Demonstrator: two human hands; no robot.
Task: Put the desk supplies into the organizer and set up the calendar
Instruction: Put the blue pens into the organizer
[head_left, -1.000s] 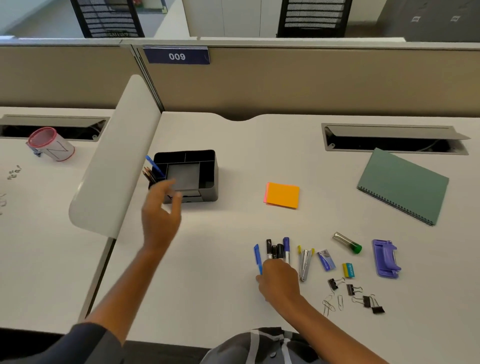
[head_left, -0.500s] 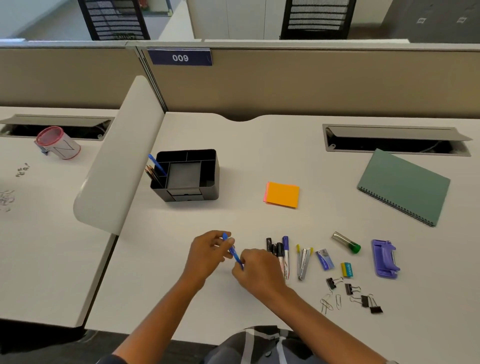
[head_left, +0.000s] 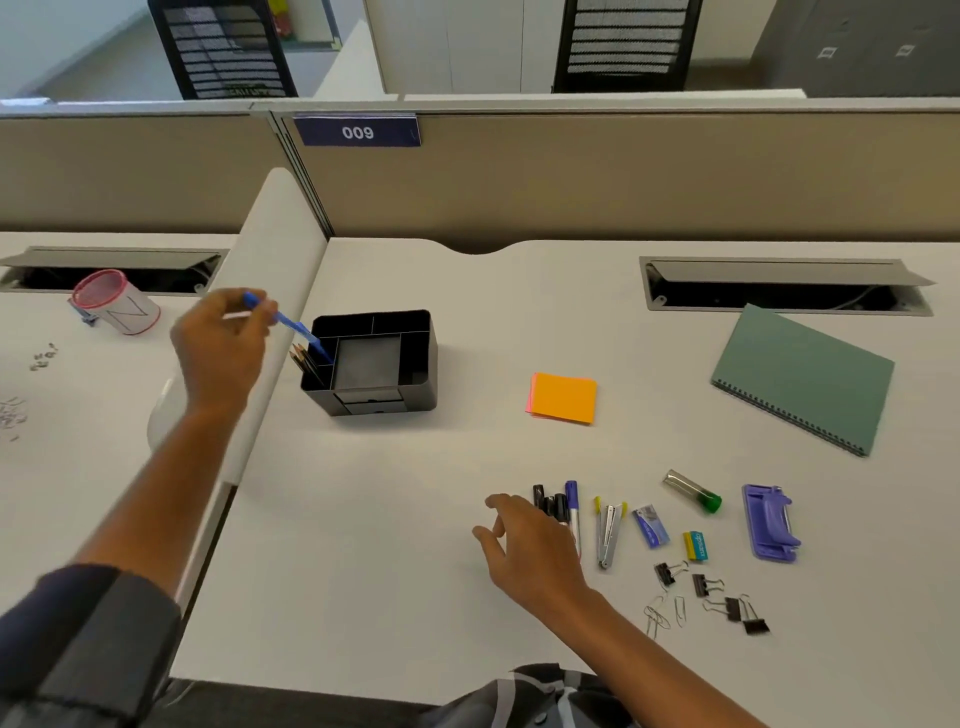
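Head view: left hand (head_left: 221, 349) pinching blue pen (head_left: 288, 327), tip dipping into left compartment of black organizer (head_left: 382, 387) beside pencils (head_left: 306, 361). Right hand (head_left: 532, 553) relaxed, fingers spread, over markers (head_left: 558, 506).

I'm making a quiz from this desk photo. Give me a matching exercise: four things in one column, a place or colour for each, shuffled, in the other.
Things:
1. blue pen
2. sticky notes
3. hole punch
4. notebook

Descriptions:
A. purple, far right of the supplies row
B. green, spiral-bound
C. held by the left hand, tip at the organizer
D. orange, alone mid-desk

Pairs: 1-C, 2-D, 3-A, 4-B
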